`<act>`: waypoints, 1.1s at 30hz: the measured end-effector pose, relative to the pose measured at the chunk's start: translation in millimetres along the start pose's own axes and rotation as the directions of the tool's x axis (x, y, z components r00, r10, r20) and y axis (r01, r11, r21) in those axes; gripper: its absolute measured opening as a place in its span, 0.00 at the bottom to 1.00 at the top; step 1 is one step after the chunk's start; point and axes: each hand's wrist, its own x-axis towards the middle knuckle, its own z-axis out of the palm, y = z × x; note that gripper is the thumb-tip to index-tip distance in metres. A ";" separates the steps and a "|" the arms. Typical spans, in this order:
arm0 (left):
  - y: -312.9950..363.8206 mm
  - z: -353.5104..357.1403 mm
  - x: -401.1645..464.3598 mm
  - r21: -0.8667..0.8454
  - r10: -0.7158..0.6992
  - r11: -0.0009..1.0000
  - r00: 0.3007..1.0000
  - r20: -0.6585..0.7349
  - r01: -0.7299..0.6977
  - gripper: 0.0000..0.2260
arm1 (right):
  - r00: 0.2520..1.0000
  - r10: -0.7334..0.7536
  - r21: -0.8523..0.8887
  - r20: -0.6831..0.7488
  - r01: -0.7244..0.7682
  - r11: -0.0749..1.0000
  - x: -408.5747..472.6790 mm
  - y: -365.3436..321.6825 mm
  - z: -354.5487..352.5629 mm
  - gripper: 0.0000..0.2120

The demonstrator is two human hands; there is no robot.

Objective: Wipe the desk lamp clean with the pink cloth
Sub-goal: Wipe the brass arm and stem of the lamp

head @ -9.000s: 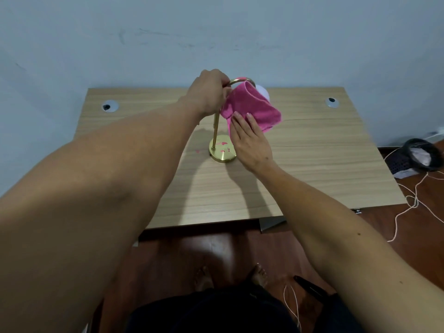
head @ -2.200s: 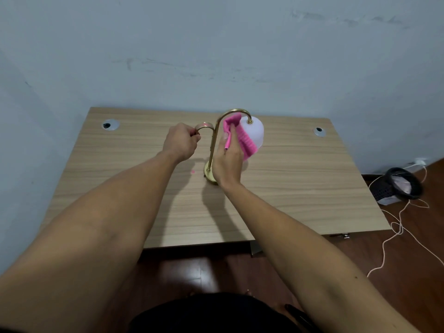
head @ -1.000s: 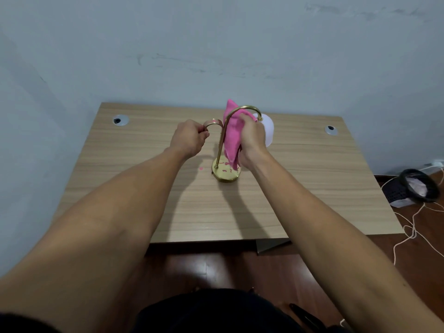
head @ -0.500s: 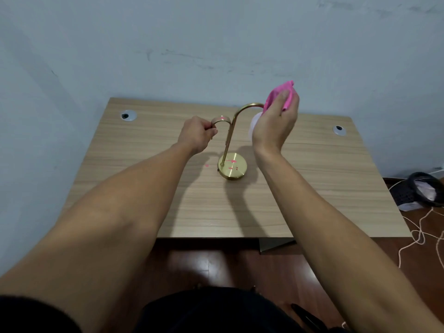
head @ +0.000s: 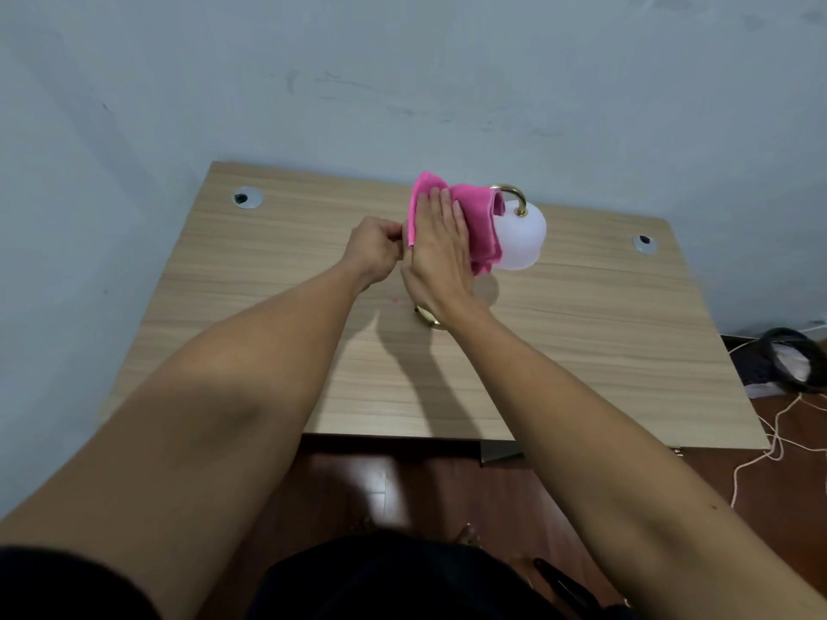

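Pressing flat-fingered, right hand (head: 441,248) holds pink cloth (head: 474,221) against upright lamp (head: 519,237).

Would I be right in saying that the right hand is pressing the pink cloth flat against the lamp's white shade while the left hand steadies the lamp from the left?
Not quite. In the head view the right hand presses the pink cloth over the lamp's brass arm, left of the white shade, which shows uncovered. The left hand does grip at the lamp's left side.
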 end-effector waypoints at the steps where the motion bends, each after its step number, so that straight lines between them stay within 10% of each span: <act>1: -2.0 -0.9 0.5 0.037 -0.001 0.999 1.000 -0.016 0.002 0.10 | 1.000 0.007 0.012 0.015 -0.007 1.000 2.2 -3.4 0.6 0.33; 17: -8.8 1.4 3.6 0.001 0.048 0.999 0.999 0.016 -0.048 0.07 | 0.962 -0.249 -0.189 0.110 0.266 0.945 -8.0 26.1 -0.2 0.31; 33: -5.0 4.6 5.5 -0.036 0.057 0.998 0.998 0.037 -0.055 0.08 | 0.996 -0.092 -0.157 0.017 0.094 0.983 -16.7 10.4 0.0 0.33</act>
